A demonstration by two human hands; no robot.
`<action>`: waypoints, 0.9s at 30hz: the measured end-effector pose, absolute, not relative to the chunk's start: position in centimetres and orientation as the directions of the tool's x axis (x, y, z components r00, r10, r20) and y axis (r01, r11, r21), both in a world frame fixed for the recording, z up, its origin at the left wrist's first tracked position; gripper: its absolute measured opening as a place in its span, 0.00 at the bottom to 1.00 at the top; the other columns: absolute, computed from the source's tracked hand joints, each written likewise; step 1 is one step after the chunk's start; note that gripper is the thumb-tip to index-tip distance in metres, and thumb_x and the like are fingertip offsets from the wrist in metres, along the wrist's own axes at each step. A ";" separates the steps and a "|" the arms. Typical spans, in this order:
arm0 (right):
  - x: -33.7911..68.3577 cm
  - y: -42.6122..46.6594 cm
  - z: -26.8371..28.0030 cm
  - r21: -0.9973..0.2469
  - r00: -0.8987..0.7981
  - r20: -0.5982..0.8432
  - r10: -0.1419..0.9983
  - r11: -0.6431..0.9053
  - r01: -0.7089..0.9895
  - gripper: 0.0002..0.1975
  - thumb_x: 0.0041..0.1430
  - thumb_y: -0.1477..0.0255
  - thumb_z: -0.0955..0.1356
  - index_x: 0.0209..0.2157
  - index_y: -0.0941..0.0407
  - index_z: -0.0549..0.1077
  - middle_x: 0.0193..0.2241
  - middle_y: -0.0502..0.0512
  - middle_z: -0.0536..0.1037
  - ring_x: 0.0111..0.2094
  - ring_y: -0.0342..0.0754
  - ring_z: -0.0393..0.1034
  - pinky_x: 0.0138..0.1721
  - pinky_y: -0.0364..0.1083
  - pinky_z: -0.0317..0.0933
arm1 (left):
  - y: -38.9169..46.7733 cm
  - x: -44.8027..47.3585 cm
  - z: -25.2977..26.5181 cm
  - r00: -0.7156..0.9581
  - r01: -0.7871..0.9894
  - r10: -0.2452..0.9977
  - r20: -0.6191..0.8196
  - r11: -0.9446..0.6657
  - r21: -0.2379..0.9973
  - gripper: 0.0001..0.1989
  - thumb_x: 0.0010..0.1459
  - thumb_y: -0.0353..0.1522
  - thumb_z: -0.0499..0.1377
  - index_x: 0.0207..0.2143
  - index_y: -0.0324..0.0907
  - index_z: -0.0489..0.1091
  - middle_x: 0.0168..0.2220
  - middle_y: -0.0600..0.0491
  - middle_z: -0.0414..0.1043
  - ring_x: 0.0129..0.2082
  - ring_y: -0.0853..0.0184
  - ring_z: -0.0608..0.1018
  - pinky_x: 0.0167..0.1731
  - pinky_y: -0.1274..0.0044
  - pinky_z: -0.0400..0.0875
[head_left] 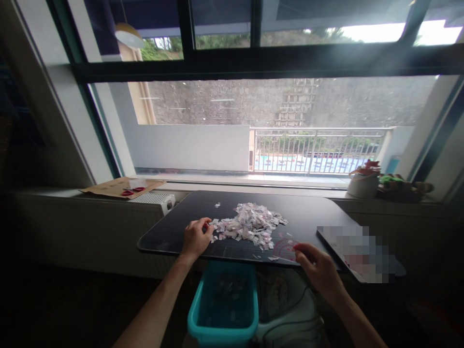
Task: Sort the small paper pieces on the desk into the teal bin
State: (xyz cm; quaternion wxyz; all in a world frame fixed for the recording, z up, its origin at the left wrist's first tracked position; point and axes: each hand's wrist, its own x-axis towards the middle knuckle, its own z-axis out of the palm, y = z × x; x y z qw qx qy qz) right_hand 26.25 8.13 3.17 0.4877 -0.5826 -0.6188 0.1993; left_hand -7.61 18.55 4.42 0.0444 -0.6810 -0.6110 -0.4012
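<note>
A loose heap of small cut paper scraps (pixel 255 222) lies on the dark tabletop (pixel 304 212). My left hand (pixel 196 237) is at the heap's left edge, fingers loosely bent and apart, with nothing visible in them. Between the thumb and fingers of my right hand (pixel 319 268) is a clear protractor (pixel 283 249) with reddish-pink curved markings. It lies low over the table's front edge, beside a few stray scraps. Below that edge, between my forearms, stands a turquoise plastic bin (pixel 194 321) with some scraps visible inside.
To the right, a flat object (pixel 357 253), partly blurred out, overhangs the table edge. Red-handled scissors (pixel 133 191) rest on brown paper (pixel 105 187) on the left sill. A pale pot (pixel 363 186) stands on the right sill, before a large window.
</note>
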 end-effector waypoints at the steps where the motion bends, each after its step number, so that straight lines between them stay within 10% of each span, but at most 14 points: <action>1: 26.2 8.0 3.3 -0.813 0.155 0.375 0.914 0.244 0.528 0.13 0.54 0.64 0.64 0.34 0.56 0.75 0.30 0.54 0.80 0.31 0.49 0.74 0.34 0.44 0.66 | 18.6 -7.6 4.4 -0.071 0.868 0.796 0.601 -0.248 0.431 0.12 0.53 0.35 0.54 0.37 0.42 0.73 0.30 0.51 0.74 0.37 0.59 0.75 0.39 0.70 0.68; 27: 25.7 9.3 4.3 -0.667 0.214 0.468 0.858 0.184 0.722 0.15 0.55 0.63 0.62 0.36 0.55 0.77 0.31 0.55 0.81 0.32 0.51 0.74 0.36 0.46 0.65 | 18.6 -7.6 4.4 -0.069 0.867 0.800 0.596 -0.247 0.432 0.12 0.53 0.36 0.53 0.36 0.42 0.73 0.30 0.51 0.74 0.37 0.60 0.75 0.39 0.71 0.68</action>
